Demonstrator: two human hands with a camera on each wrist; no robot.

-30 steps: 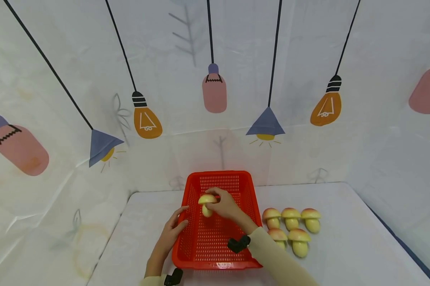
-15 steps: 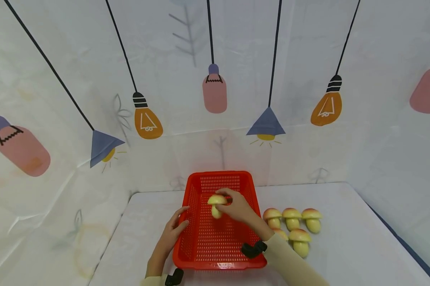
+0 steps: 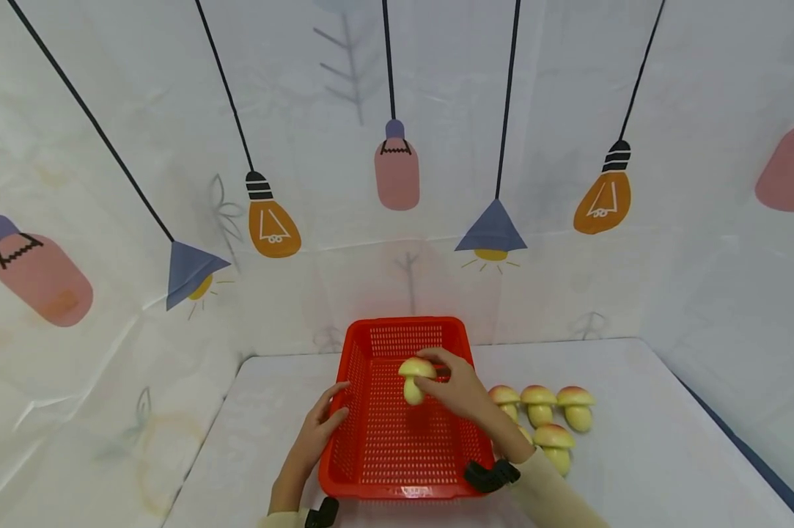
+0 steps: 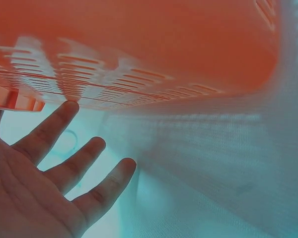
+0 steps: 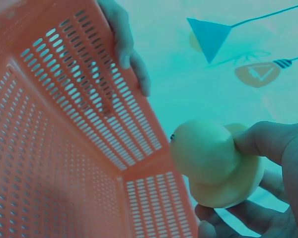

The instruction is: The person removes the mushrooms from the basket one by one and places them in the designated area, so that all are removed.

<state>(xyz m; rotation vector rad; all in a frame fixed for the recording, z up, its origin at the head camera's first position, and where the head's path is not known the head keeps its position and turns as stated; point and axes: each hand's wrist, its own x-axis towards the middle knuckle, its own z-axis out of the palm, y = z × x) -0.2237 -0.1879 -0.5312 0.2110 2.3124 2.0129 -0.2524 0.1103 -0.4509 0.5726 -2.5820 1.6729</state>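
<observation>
A toy mushroom, pale yellow with a rounded cap and stubby stem, is held upright by my right hand over the red plastic basket. In the right wrist view, thumb and fingers pinch the mushroom by its cap. My left hand rests at the basket's left rim. Up close in the left wrist view, this hand has its fingers spread and fairly straight beside the perforated wall, one fingertip right at it.
Right of the basket on the white table stand several more toy mushrooms with reddish caps, some partly hidden by the right forearm. Behind rises a white backdrop printed with lamps. The basket nearly reaches it.
My right hand has moved to the right across the basket, carrying the mushroom with it. The left hand and the basket stay about where they were.
</observation>
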